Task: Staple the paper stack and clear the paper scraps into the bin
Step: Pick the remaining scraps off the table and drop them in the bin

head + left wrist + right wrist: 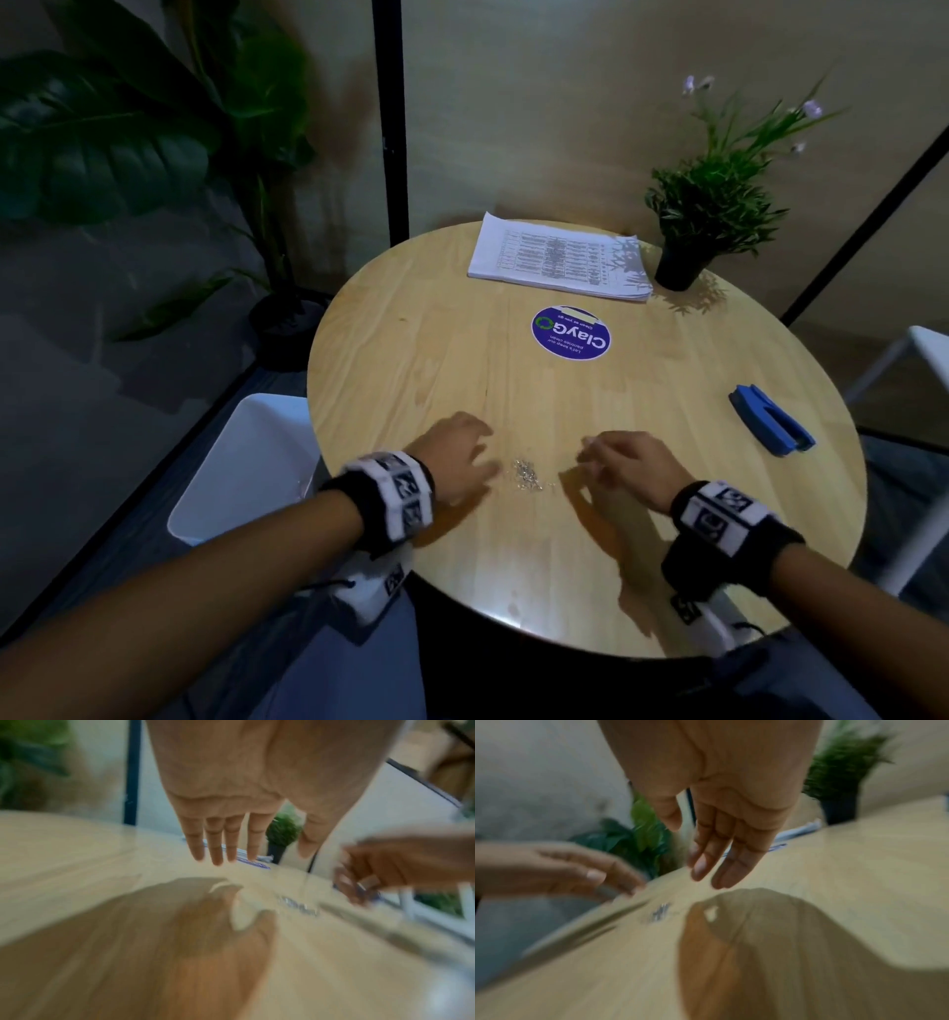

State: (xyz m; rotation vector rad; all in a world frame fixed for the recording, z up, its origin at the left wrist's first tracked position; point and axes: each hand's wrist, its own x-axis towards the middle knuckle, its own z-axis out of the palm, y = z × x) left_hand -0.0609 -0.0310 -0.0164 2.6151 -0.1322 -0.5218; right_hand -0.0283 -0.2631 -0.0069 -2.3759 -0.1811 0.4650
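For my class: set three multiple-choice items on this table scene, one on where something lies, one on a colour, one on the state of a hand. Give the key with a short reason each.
1. The small pile of scraps lies:
A. between the two hands
B. on the paper stack
C. beside the plant pot

2. The stapler is:
A. red
B. blue
C. black

3. The left hand is:
A. gripping the stapler
B. open, holding nothing
C. pinching a sheet

Key: 1 A, the pile sits on the table between the left hand and the right hand. 2 B, its body is blue. 3 B, the left wrist view shows straight fingers holding nothing.

Bare forearms, black wristbands (pixel 382 501) with white marker blocks, small corded wrist cameras
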